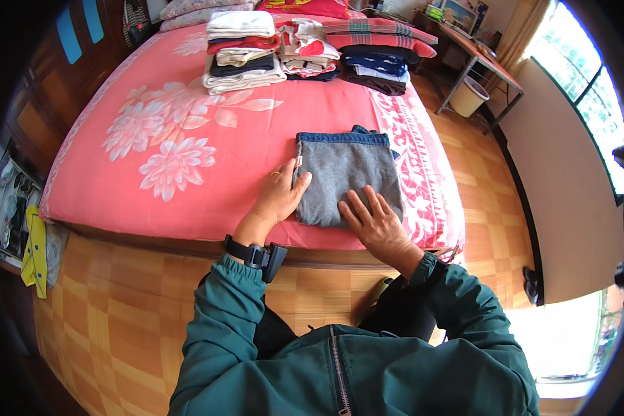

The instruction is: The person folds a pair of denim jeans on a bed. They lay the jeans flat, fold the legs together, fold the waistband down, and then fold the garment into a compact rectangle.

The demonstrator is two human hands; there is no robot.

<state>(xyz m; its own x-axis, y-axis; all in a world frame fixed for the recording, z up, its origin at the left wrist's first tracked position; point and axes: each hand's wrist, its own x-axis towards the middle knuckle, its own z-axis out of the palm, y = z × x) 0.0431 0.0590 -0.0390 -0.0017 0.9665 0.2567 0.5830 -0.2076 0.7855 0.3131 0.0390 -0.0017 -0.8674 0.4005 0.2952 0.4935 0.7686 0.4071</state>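
A folded grey garment with blue denim edging (343, 166) lies on the pink floral bedspread (249, 192), close to the bed's front right corner. At its left edge is my left hand (281, 192), thumb on the cloth and fingers along the side; whether they pinch the fabric cannot be told. My right hand (377, 223) rests flat on the lower right part of the garment, fingers spread. Farther back on the bed stand a left stack of folded clothes (244, 52), a middle stack (309, 52) and a right stack of dark clothes (377, 67) topped with red plaid fabric (379, 36).
Pillows (203, 13) lie at the bed's far end. A desk (473, 47) with a waste bin (469, 97) beneath it stands at the back right. Yellow cloth (34, 255) hangs at the left, and dark shoes (530, 285) are by the right wall.
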